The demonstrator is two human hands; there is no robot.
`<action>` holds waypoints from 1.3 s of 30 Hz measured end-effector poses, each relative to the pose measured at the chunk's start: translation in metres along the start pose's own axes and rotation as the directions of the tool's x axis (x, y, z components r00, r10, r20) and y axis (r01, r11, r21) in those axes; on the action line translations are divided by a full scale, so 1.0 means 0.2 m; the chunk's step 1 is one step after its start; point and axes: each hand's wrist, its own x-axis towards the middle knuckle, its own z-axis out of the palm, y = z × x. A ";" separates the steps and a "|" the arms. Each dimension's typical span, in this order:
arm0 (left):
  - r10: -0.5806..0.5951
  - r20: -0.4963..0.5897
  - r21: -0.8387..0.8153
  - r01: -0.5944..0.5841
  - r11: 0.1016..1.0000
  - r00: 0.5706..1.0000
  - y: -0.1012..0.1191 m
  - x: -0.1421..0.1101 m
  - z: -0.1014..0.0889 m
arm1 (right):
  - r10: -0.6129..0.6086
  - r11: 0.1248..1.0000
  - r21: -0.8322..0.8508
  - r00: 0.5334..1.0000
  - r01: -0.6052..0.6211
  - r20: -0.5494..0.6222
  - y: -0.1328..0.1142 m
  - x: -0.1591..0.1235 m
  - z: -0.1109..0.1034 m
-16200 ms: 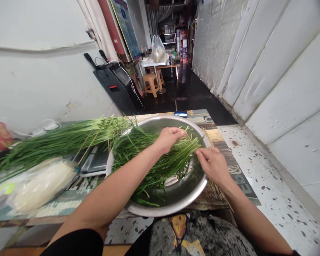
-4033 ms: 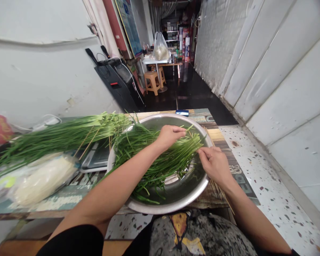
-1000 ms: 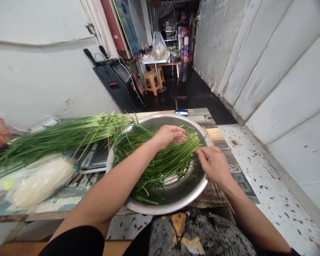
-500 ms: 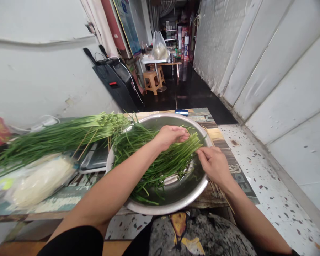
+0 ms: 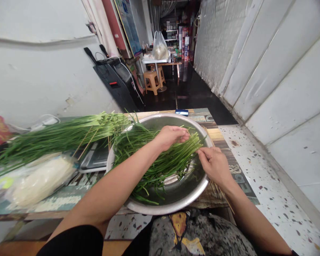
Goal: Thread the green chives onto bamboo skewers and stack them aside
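Observation:
A large metal basin (image 5: 186,203) holds a heap of long green garlic chives (image 5: 149,167), their pale cut ends bunched toward the right rim. My left hand (image 5: 172,137) reaches over the heap, fingers curled together just above the stem ends. What lies in its fingertips is too small to make out. At the basin's right rim, my right hand (image 5: 214,161) pinches thumb and forefinger together at the tips of the stems. Its grip hides what is between them. Thin wooden skewers (image 5: 218,190) lie beneath and beside my right hand, on the table.
More chives (image 5: 61,137) lie along the table's left side, with two skewers (image 5: 88,142) leaning by a metal tray (image 5: 92,163). A plastic bag of something pale (image 5: 42,179) sits in front. A phone-like dark object (image 5: 181,112) rests behind the basin. Stools (image 5: 150,81) stand farther back.

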 end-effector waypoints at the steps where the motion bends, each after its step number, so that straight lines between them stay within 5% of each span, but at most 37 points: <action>1: 0.000 0.003 -0.002 0.000 1.000 1.000 0.00 0.00 0.00 | 0.000 1.000 -0.003 1.000 0.000 0.003 0.00 0.00 0.00; 39: -0.031 -0.013 -0.045 0.030 0.999 0.999 0.00 0.00 0.00 | 0.001 1.000 0.015 1.000 0.000 -0.006 0.00 0.00 0.00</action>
